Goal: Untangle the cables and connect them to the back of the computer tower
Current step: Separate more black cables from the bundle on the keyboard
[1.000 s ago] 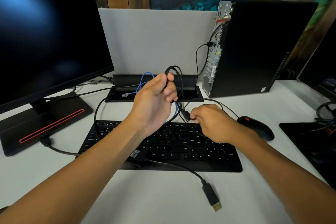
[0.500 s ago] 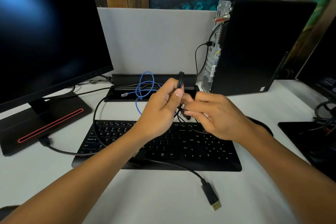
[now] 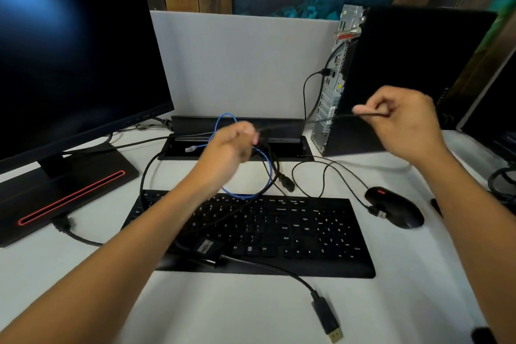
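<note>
My left hand (image 3: 229,145) grips a bunch of tangled black cables above the far edge of the keyboard, with a blue network cable (image 3: 266,173) looping around it. My right hand (image 3: 405,117) is raised in front of the black computer tower (image 3: 413,75) and pinches a thin black cable (image 3: 307,121) that runs taut back to the left hand. The tower's back panel (image 3: 332,92) faces left, with one black cable plugged in. A black power plug (image 3: 286,180) hangs from the bunch. A loose USB plug (image 3: 377,212) lies beside the mouse.
A black keyboard (image 3: 279,232) lies in front of me with a DisplayPort plug (image 3: 328,321) lying near the desk's front edge. A monitor (image 3: 69,58) on a red-striped base (image 3: 64,193) stands left. A mouse (image 3: 396,207) sits right. A cable tray (image 3: 237,137) runs along the grey divider.
My right hand has pulled away from the left, up and to the right toward the tower, drawing one black cable out taut. The left hand stayed near the tray, a little lower.
</note>
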